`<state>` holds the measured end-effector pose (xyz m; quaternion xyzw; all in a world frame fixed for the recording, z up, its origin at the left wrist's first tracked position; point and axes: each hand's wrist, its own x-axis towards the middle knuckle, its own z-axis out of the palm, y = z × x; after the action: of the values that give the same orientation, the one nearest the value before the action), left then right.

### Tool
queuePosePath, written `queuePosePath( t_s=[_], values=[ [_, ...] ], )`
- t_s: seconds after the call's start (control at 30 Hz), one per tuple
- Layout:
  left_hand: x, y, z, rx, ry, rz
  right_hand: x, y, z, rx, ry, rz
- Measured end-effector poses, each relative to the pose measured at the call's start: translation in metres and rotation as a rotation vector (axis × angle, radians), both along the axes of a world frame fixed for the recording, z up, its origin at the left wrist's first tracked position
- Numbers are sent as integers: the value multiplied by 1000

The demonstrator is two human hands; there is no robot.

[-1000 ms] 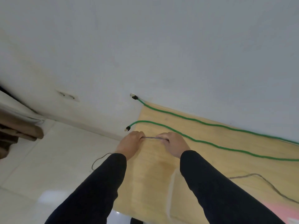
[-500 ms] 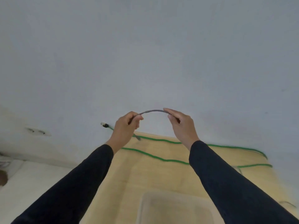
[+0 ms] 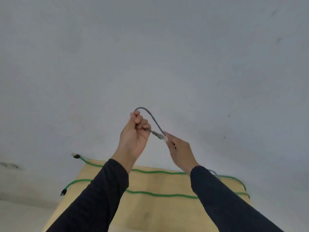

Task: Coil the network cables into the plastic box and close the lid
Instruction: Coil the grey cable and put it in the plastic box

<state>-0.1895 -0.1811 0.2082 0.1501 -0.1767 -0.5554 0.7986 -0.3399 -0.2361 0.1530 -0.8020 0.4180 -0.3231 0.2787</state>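
Note:
A grey network cable (image 3: 154, 120) is held up in front of the wall, bent into a small loop. My left hand (image 3: 134, 136) grips it near its end, and the plug pokes out toward my right hand (image 3: 181, 150), which pinches the cable's other run. More grey cable (image 3: 213, 172) trails down behind my right sleeve. A green network cable (image 3: 160, 195) lies doubled across the wooden table (image 3: 150, 213), its two black plugs hanging off the left edge. The plastic box is out of view.
A pale grey wall (image 3: 150, 56) fills most of the view and meets the table's far edge. The table's left edge drops to a light floor (image 3: 20, 216). My dark sleeves cover the table's near corners.
Both hands have lifted the grey cable off the table and brought it up before the wall. The gentle arch between them has tightened into a loop. The view has tilted up, and the box has left it.

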Motion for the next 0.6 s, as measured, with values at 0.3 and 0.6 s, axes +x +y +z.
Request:
queuePosePath(
  t_s=[0.3, 0.6],
  values=[
    [-12, -10, -1, 104, -878, 162, -5, 33, 56, -50, 272, 296],
    [-32, 37, -4, 72, -942, -287, -52, 2, 156, 154, 70, 288]
  ],
)
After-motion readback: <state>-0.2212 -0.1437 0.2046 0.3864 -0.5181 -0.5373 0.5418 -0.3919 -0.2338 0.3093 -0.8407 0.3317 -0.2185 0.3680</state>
